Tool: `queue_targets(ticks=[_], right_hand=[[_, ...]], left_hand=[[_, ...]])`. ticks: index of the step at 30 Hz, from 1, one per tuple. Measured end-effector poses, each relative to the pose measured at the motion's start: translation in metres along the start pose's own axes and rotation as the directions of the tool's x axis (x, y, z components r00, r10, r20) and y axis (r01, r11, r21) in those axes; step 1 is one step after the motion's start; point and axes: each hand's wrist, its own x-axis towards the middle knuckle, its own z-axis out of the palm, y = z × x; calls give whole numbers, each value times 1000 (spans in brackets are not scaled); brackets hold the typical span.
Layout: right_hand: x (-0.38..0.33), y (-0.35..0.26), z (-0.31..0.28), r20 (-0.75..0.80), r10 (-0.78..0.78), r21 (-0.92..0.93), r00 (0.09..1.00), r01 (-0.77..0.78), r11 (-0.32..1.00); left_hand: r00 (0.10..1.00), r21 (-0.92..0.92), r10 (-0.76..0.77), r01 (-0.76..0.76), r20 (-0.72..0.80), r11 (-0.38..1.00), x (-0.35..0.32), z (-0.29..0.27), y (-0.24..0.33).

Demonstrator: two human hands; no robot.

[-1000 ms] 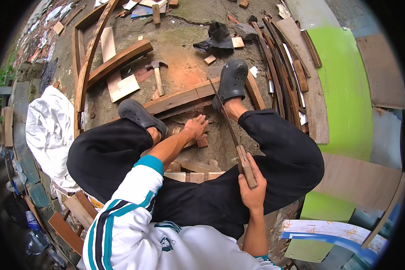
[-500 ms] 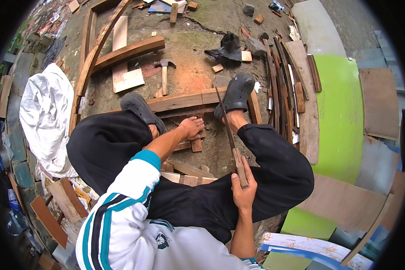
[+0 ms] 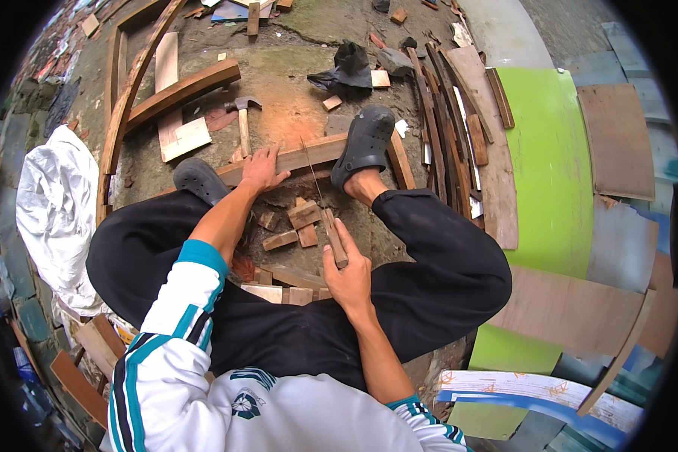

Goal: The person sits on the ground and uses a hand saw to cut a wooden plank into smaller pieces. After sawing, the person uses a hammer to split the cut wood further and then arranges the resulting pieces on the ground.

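Observation:
My right hand (image 3: 348, 277) is closed around the wooden handle of a handsaw (image 3: 334, 239). Its thin blade points away from me and crosses a wooden beam (image 3: 309, 154) lying crosswise between my feet. My left hand (image 3: 261, 170) lies on the same beam, left of the blade, fingers stretched out and thumb apart. Just beyond it is a hammer (image 3: 243, 124) with a pale wooden handle. Below the beam, several short wood offcuts (image 3: 304, 215) lie piled on the ground. My right foot, in a dark clog (image 3: 364, 147), is against the beam's right part.
Long wood strips (image 3: 448, 124) and a green panel (image 3: 548, 173) lie to the right. A curved wooden frame (image 3: 126, 98) and a white cloth sack (image 3: 56, 215) are at the left. Beyond the beam are a black plastic scrap (image 3: 346, 68) and small blocks.
My left hand has left the offcuts and moved up and left onto the beam. The saw has swung left, its blade now across the beam. The view has shifted slightly.

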Motion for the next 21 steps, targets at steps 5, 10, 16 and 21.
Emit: queue_targets(ticks=[5,10,16,21], right_hand=[[-9,4,2,-37,-144,-5,989,144,990],[-23,0,-5,-9,-79,-8,997,79,997],[-23,-10,-4,-28,-26,-101,999,23,995],[-11,-30,20,-74,-161,-113,984,152,982]], left_hand=[[1000,18,-13,13,-4,1000,5,17,-5],[998,-12,-24,24,58,1000,8,17,-5],[999,-75,-22,24,28,997,9,21,-10],[999,-155,-36,41,32,987,13,20,-7]])
